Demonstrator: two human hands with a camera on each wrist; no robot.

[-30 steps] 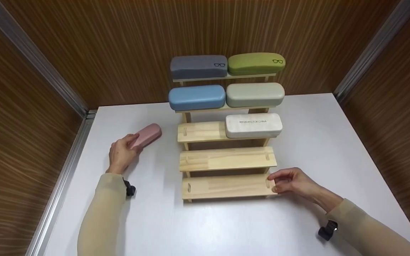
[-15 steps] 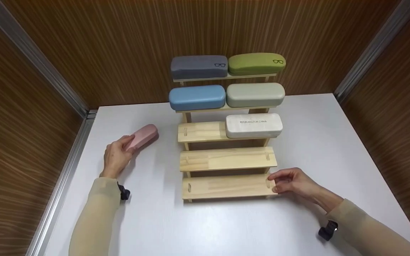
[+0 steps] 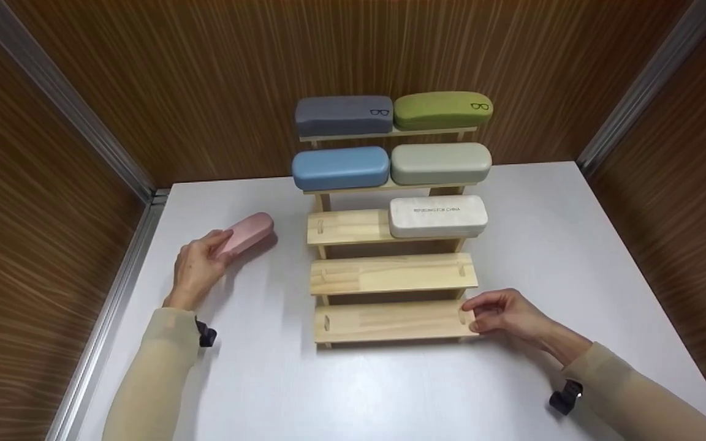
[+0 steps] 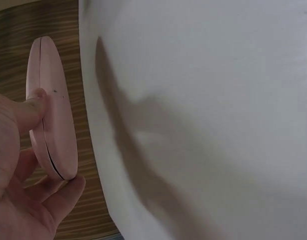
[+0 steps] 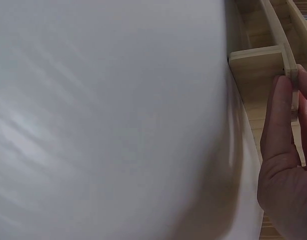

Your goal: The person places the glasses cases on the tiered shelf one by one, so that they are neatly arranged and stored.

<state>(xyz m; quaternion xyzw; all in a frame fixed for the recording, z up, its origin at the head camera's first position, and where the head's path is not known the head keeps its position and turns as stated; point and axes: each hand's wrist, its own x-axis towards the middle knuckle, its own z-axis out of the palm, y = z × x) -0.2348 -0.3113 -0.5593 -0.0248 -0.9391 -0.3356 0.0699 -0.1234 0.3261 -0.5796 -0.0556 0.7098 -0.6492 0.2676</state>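
A pink glasses case (image 3: pixel 246 234) is held by my left hand (image 3: pixel 198 267) above the table, left of the wooden rack. In the left wrist view, the thumb presses one side of the closed pink case (image 4: pixel 56 105) and fingers curl under its lower end; its shadow falls apart from it on the table. My right hand (image 3: pixel 506 317) pinches the right end of the lowest step of the stepped wooden rack (image 3: pixel 396 321). In the right wrist view the thumb lies under the edge of the step (image 5: pixel 288 65), with fingers on the other side.
On the rack's top step sit a grey-blue glasses case (image 3: pixel 344 116) and a green one (image 3: pixel 443 110). Below are a blue case (image 3: pixel 341 168) and a pale grey-green case (image 3: pixel 440 164). A white lettered case (image 3: pixel 438 217) occupies the middle step's right half. Wood-grain walls (image 3: pixel 353 49) enclose the white table (image 3: pixel 383 392).
My left hand and forearm have shifted left and slightly toward me with the pink glasses case, mostly in the first half second. My right hand keeps its place on the rack.
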